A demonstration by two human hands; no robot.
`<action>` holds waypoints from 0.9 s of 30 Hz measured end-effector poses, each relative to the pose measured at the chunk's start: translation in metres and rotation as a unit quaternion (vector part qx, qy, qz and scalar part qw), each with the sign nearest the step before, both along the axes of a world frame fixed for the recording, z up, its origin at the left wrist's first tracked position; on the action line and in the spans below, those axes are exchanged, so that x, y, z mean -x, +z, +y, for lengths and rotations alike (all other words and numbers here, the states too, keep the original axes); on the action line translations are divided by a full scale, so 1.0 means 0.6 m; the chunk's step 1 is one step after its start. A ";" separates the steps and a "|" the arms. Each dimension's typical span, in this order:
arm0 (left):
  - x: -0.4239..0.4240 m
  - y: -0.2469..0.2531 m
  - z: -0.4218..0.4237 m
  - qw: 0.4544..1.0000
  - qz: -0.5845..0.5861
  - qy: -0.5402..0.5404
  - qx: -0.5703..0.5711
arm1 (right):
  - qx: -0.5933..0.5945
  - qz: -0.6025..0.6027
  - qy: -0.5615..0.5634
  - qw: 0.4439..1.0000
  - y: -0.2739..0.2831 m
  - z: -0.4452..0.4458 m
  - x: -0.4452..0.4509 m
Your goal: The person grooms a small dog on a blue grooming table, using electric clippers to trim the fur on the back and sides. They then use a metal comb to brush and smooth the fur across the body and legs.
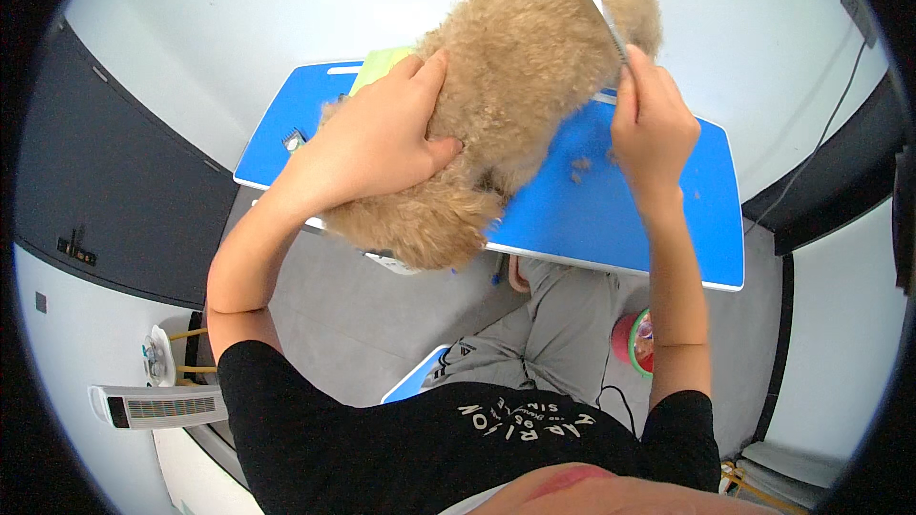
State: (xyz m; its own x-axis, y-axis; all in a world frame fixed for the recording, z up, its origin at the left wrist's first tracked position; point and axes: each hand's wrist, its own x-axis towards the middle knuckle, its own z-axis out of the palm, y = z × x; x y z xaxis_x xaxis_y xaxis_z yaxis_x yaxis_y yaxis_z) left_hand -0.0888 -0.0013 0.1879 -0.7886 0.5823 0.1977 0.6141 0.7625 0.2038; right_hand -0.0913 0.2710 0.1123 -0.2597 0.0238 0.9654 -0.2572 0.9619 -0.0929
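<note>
A curly-coated tan dog [512,50] stands on a blue grooming table [622,207], its head low at the table's near left edge. My left hand [390,132] lies spread over the dog's neck and shoulder area, thumb and fingers pressed into the fur. In my right hand [651,107] is a metal grooming comb [601,7], pinched by one end between thumb and fingers. The comb slants up and left across the fur near the dog's rear. Its far end points away from me. The dog's legs are mostly hidden beneath its body.
Small tufts of cut fur [581,164] lie on the table's right part. A clipper guard comb [293,139] is at the left, near a light green item [383,64]. A bin with a green rim [635,343] stands on the floor at the right. A wall lies behind the table.
</note>
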 end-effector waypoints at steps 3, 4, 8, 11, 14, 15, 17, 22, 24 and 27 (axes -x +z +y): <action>-0.021 -0.015 -0.005 0.998 0.036 0.006 -0.046 | 0.107 0.039 -0.003 0.993 -0.001 0.012 -0.006; -0.028 -0.019 -0.005 0.997 0.035 0.005 -0.073 | 0.145 0.042 -0.011 0.988 -0.001 0.018 -0.007; -0.054 -0.041 -0.004 0.987 0.063 -0.005 -0.145 | -0.022 -0.022 0.155 0.987 -0.022 -0.032 -0.034; -0.070 -0.063 -0.004 0.982 0.114 0.002 -0.153 | -0.184 -0.062 0.151 0.969 -0.017 -0.068 -0.044; -0.088 -0.084 -0.003 0.976 0.143 0.021 -0.166 | -0.133 -0.077 0.116 0.981 -0.017 -0.042 -0.016; -0.090 -0.087 -0.001 0.973 0.169 0.008 -0.160 | -0.089 -0.091 0.135 0.983 -0.016 -0.039 -0.015; -0.091 -0.092 0.000 0.964 0.221 -0.018 -0.147 | 0.001 -0.120 0.172 0.978 -0.011 -0.039 -0.016; -0.098 -0.109 -0.002 0.958 0.251 -0.025 -0.136 | 0.152 -0.062 0.192 0.967 0.016 -0.042 -0.022; -0.101 -0.113 0.002 0.959 0.245 -0.028 -0.140 | -0.081 -0.087 0.205 0.971 0.032 -0.043 -0.049; -0.109 -0.122 0.000 0.961 0.241 -0.017 -0.137 | -0.256 -0.092 0.211 0.939 0.049 -0.067 -0.061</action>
State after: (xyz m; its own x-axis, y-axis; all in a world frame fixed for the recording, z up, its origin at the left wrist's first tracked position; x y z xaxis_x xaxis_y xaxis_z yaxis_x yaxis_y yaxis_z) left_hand -0.0237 -0.0012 0.1149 -0.5488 0.4796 0.6847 0.7106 0.6990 0.0800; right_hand -0.0547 0.2308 0.1418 -0.3055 -0.5728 0.7607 -0.6500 0.7092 0.2730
